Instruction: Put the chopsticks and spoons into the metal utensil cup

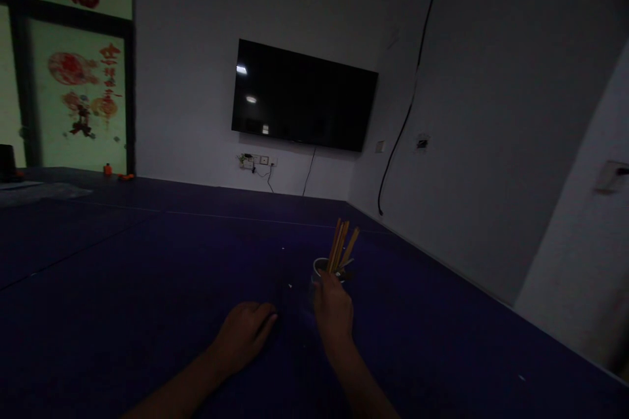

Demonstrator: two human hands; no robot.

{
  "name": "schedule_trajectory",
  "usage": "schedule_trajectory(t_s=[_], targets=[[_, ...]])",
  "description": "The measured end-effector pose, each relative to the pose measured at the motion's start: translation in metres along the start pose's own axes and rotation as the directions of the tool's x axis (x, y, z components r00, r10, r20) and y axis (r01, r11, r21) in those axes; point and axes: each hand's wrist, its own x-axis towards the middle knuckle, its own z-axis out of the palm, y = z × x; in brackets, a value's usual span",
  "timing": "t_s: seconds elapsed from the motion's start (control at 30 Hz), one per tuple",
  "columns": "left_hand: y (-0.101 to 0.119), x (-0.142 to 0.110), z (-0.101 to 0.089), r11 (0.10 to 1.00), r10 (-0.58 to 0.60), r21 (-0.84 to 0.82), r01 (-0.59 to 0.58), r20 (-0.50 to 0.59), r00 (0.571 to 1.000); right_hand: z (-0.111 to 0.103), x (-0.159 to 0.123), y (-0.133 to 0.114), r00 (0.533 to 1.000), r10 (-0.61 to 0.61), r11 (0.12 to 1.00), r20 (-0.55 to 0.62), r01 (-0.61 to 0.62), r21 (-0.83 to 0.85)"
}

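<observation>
A light-rimmed cup stands upright on the dark blue surface, a little right of the middle. Several slim wooden sticks rise from it, leaning right, along with smaller items too dark to name. My right hand is closed at the cup's near side, fingers at the rim, covering much of its front. Lower and to the left, my left hand rests on the surface, palm down and fingers loosely bent. Its thumb lies apart from the fingers, and nothing shows in it.
The wide blue surface meets walls ahead and at the right. Small orange objects and a clear plastic sheet lie at the far left. A black cable hangs by the right wall. Small white scraps dot the surface.
</observation>
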Motion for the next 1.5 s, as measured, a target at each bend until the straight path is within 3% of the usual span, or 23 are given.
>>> schedule_trajectory(t_s=[0.23,0.43,0.73,0.87,1.03,1.17,1.3,1.4,1.5], targets=[[0.005,0.001,-0.004,1.000,0.005,0.023,-0.005,0.026,1.000,-0.007,0.015,0.035,0.988,0.135,0.986,-0.075,-0.142,-0.091],[0.007,0.002,-0.005,0.999,-0.007,0.041,0.005,0.046,0.999,-0.013,0.027,0.061,0.968,0.242,0.957,-0.066,-0.249,-0.149],[0.008,0.003,-0.005,0.999,0.014,0.044,-0.015,0.029,0.999,-0.014,0.024,0.061,0.967,0.247,0.958,-0.070,-0.254,-0.131],[0.010,0.003,-0.006,0.999,0.014,0.037,-0.015,0.029,0.999,-0.017,0.021,0.055,0.947,0.319,0.926,-0.043,-0.321,-0.200],[0.009,0.003,-0.005,0.999,0.016,0.036,-0.018,0.032,0.999,-0.020,0.021,0.049,0.951,0.309,0.926,-0.024,-0.306,-0.223],[0.008,0.003,-0.002,0.999,0.018,0.039,-0.019,0.015,1.000,-0.016,0.019,0.040,0.977,0.205,0.970,-0.059,-0.211,-0.124],[0.006,0.001,0.002,1.000,-0.008,0.001,0.008,-0.051,0.999,-0.006,0.008,0.013,0.997,-0.036,0.998,-0.065,0.040,0.050],[0.001,-0.001,0.006,1.000,-0.025,-0.020,0.023,-0.115,0.993,0.000,-0.010,-0.015,0.973,-0.226,0.961,0.047,0.214,0.177],[-0.004,-0.003,0.009,0.999,0.012,-0.036,-0.016,-0.124,0.992,0.004,-0.028,-0.037,0.910,-0.399,0.894,0.110,0.358,0.270]])
